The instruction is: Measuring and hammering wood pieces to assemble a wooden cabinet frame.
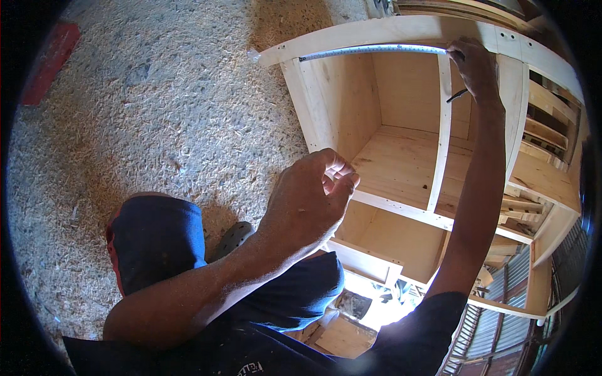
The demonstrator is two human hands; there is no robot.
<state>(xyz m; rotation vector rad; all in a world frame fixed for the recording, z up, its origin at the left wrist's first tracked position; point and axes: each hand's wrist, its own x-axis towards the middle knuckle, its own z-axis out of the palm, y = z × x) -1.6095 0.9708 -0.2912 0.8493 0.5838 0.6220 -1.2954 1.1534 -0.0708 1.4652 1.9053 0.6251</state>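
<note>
Floor (144, 113): it spread widest before me, pale and strewn with shavings.
Cabinet frame (401, 156): bare pale wood, it stood at the person's right, its compartments facing up toward us.
Front rail (376, 32): it ran along the frame's far edge, screw holes showing near both ends.
Tape measure (376, 48): its blade lay along the rail's inner edge, from beside the side panel (310, 103) to the right hand; I took the step to be measuring that span.
Left hand (310, 197): it hung before the frame, fingers curled, thumb close to them; I saw nothing in it but could not tell whether the fingertips pinched anything.
Right hand (473, 66): it gripped the tape near the divider (442, 131); to my mind, the next move called for a straight blade and a careful reading there.
Dark slim thing (458, 96): it stuck out below that hand, perhaps a pencil, which would suit marking the wood.
</note>
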